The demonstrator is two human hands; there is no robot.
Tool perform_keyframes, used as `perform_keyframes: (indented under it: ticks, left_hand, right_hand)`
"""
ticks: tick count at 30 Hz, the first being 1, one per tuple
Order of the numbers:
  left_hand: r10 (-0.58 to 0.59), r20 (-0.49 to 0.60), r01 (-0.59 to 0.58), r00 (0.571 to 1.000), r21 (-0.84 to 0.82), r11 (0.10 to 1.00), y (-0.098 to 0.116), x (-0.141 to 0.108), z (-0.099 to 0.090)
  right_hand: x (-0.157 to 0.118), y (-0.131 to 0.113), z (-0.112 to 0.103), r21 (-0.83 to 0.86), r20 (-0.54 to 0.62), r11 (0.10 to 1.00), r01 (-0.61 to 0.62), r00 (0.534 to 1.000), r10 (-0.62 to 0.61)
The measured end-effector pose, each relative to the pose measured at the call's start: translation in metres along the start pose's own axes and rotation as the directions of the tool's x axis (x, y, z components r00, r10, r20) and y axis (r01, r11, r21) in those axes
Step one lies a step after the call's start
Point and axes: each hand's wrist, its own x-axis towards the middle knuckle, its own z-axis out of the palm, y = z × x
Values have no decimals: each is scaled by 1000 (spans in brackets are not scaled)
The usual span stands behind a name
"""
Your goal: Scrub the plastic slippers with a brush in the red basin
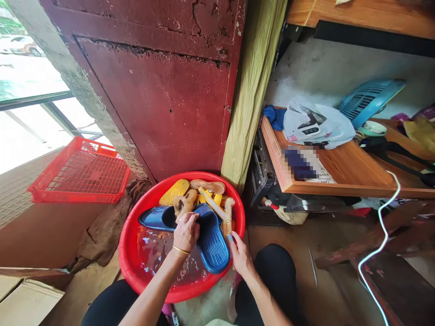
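Observation:
A red plastic tub point(125, 258) holds murky water and several slippers. My left hand point(186, 232) is closed on the upper part of a ribbed blue slipper point(215, 246), which tilts over the water with its sole end toward me. My right hand point(240, 254) grips the handle of a scrubbing brush point(229, 212); its pale bristles stand beside the blue slipper, near the tub's right rim. Another blue slipper point(154, 218) lies at the left. Behind my left hand are a tan slipper point(185, 202) and a yellow slipper point(175, 192).
A red plastic crate point(78, 172) sits at the left, near brown sacking point(102, 235). Behind the tub stands a dark red door point(163, 104). At the right, a wooden desk point(353, 163) bears a plastic bag point(316, 124) and a blue fan point(370, 102). A white cable point(382, 217) hangs down.

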Motion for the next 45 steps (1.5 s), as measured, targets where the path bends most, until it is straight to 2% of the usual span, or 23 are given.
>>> perform_keyframes:
  ticks: [2,4,7,12,16,19,22,26,28,30,31,33,35,37,40,43,45]
  left_hand:
    - [-44,-15,43,999,-41,998,-2,1,-8]
    - [-118,-43,114,992,-86,990,-5,1,-19]
    - [-207,-72,198,976,-115,973,-9,0,-42]
    - [-239,-166,221,957,-119,968,-10,-2,-84]
    - [-241,-279,244,930,-24,970,-23,-3,-101]
    - [-223,-288,257,931,85,963,-45,-7,-96]
    - [-246,-205,281,948,167,945,-66,-22,-80]
    - [-280,-143,305,949,207,930,-73,-52,-61]
    - [-285,-137,310,949,227,923,-69,-66,-56]
    - [-305,-118,325,945,253,911,-61,-77,-54]
    - [-326,-105,342,940,266,901,-57,-82,-53]
    - [-387,-74,392,919,288,874,-47,-88,-51]
    - [-456,-35,444,889,304,843,-38,-93,-50]
    - [-511,20,479,859,320,818,-30,-96,-51]
    - [-555,99,493,826,349,796,-25,-98,-54]
    - [-585,188,492,789,378,784,-29,-95,-55]
    - [-619,253,502,744,400,767,-35,-90,-53]
  right_hand:
    - [0,-1,0,28,61,993,-118,991,116]
    - [-2,-2,0,51,86,985,-165,983,160]
    - [-3,-3,0,76,70,989,-129,990,124]
    - [-5,0,0,60,72,991,-119,991,115]
    - [-3,2,0,63,79,990,-126,990,121]
    - [-1,5,0,70,86,990,-121,990,115]
    - [-1,9,0,78,90,990,-115,990,108]
    - [-3,13,-3,13,94,995,-103,990,101]
    - [-6,13,-2,-65,77,998,-24,997,29]
    - [-12,11,1,-158,85,978,135,989,-123]
    - [-16,8,4,-198,113,951,237,969,-218]
    - [-23,1,10,-259,218,862,436,896,-387]
    - [-29,-8,15,-313,341,759,571,813,-471]
    - [-32,-17,17,-386,428,672,632,768,-477]
    - [-31,-26,8,-466,505,573,674,734,-453]
    - [-31,-26,-6,-497,561,507,704,707,-432]
    - [-33,-22,-14,-517,585,470,715,696,-416]
